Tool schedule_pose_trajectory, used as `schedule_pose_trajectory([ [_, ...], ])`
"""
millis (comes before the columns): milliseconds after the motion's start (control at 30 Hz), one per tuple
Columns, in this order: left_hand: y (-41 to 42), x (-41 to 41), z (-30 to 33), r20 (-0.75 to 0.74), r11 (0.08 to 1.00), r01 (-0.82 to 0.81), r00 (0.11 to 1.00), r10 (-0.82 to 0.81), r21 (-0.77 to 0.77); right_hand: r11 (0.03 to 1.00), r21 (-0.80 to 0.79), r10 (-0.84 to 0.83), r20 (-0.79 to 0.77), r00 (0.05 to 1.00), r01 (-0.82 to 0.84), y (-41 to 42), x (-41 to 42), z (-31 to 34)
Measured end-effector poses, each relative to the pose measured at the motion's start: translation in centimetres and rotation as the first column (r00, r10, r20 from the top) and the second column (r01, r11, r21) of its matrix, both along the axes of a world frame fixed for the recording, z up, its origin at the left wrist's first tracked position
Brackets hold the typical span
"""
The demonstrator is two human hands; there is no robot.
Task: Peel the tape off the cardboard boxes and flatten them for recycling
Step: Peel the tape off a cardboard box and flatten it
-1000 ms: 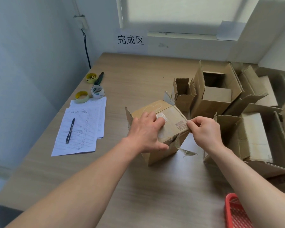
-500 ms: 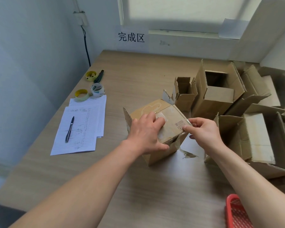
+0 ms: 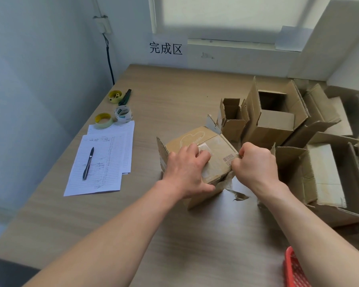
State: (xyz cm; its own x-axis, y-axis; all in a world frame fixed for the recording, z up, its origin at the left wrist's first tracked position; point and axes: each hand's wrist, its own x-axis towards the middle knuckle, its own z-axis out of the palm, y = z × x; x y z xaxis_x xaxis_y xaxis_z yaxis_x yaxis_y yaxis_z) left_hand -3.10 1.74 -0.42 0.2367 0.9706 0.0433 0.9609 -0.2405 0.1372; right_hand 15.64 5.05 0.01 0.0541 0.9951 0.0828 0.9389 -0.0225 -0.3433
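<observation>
A small cardboard box [image 3: 197, 139] lies on the wooden table [image 3: 174, 96], its top covered with clear tape [image 3: 217, 162] and a barcode label. My left hand [image 3: 187, 172] presses down on the box's top, fingers spread over its near edge. My right hand [image 3: 255, 162] is curled at the box's right edge and pinches the tape there. A torn strip of tape [image 3: 237, 195] hangs from the box's lower right corner onto the table.
Several opened cardboard boxes [image 3: 276, 121] crowd the table's right side. Lined papers [image 3: 104, 158] with a pen [image 3: 88, 163], two tape rolls [image 3: 123, 113] and a yellow dispenser [image 3: 114, 96] lie at the left. A red basket [image 3: 294, 270] shows at the bottom right.
My right hand has closed into a tighter fist at the box's right edge. The left hand has stayed on the box top.
</observation>
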Motion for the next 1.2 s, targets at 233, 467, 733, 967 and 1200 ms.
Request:
schedule_pose_trajectory([
  [233, -0.3, -0.1, -0.1, 0.004, 1.0, 0.009, 1.0, -0.009, 0.015, 0.992, 0.079, -0.075, -0.216, 0.974, 0.094, -0.3, 0.6, -1.3],
  [467, -0.3, -0.4, -0.1, 0.016, 1.0, -0.005, 1.0, 0.004, 0.008, 0.989, 0.129, 0.079, -0.067, 0.995, -0.069, -0.2, 0.9, -1.0],
  [733, -0.9, -1.0, -0.5, 0.073, 0.998, -0.046, 0.996, 0.043, 0.031, 0.98, 0.078, -0.128, -0.459, 0.879, 0.183, -1.4, -0.9, -2.3],
  [967, -1.5, -2.2, -0.6, 0.091, 0.998, -0.068, 0.994, 0.066, 0.016, 0.957, -0.19, -0.286, -0.75, 0.596, 0.22, -0.8, -2.4, -0.1],
  [1200, -1.6, -2.2, -0.5, 0.086, 0.998, -0.057, 0.995, 0.056, 0.004, 0.965, -0.239, -0.23, -0.555, 0.799, 0.112, 0.9, -2.2, 0.9],
])
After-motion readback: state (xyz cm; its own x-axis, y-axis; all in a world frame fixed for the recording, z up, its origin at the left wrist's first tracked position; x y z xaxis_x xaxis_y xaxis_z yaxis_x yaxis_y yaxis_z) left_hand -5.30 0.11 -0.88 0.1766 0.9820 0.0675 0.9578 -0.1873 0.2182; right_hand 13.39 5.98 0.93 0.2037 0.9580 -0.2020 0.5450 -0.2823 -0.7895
